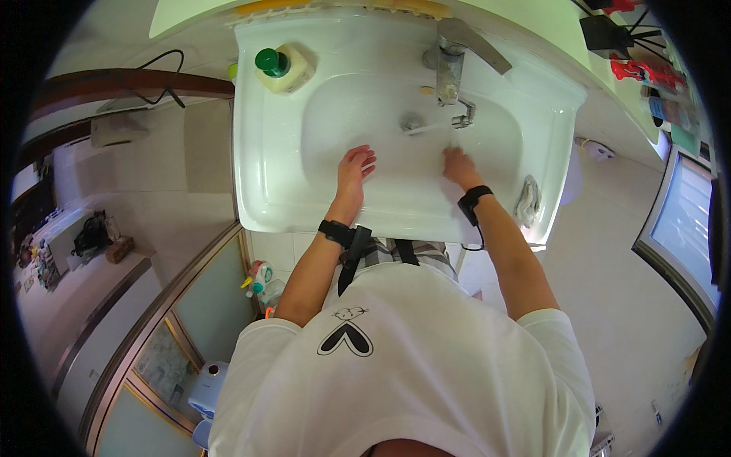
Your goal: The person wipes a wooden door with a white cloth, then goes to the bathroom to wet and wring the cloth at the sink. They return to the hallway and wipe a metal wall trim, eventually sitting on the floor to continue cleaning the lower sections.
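A white ceramic washbasin (268, 188) lies before me. Over its left front part hovers my left hand (357, 167), fingers slightly apart and nothing in them. My right hand (458, 167) is inside the bowl, just below the swivel nozzle (465, 116) of the metal faucet (450, 71). It is blurred, and I cannot tell how its fingers are held. The faucet's lever (480, 45) points to the right. Near the drain (411, 121) runs a pale streak, maybe water. Both wrists wear black straps.
A pump bottle with a green top (285, 68) stands on the basin's back left corner. On the right rim lies a crumpled grey cloth (528, 201). Bottles (264, 280) are on the floor at left, by a framed glass panel (214, 280). A shelf (548, 34) curves behind the basin.
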`<state>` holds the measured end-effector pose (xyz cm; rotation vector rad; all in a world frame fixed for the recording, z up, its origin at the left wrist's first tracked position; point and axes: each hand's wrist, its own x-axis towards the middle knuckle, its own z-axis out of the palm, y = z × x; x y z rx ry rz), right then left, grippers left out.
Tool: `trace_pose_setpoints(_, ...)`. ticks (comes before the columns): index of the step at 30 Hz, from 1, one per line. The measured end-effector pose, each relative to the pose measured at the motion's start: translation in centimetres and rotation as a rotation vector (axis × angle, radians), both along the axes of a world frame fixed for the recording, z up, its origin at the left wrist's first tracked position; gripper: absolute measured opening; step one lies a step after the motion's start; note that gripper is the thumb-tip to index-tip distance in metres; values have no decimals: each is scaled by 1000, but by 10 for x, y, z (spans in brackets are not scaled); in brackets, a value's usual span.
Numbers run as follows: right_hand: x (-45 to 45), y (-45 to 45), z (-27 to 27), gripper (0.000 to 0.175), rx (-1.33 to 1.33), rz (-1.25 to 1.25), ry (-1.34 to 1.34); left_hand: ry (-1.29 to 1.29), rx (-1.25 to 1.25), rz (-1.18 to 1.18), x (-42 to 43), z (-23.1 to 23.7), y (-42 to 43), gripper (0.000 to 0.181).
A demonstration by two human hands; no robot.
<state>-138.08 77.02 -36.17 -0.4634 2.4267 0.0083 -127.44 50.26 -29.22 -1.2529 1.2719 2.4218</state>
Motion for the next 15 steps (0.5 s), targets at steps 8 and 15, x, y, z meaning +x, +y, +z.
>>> trace_pose_setpoints(8,52,-195,-11,28,-746,202,-764,33,-219,353,47,28,-38,19)
trace_pose_setpoints(15,-20,-220,-33,31,-467,-78,-87,61,-191,394,60,34,-61,17)
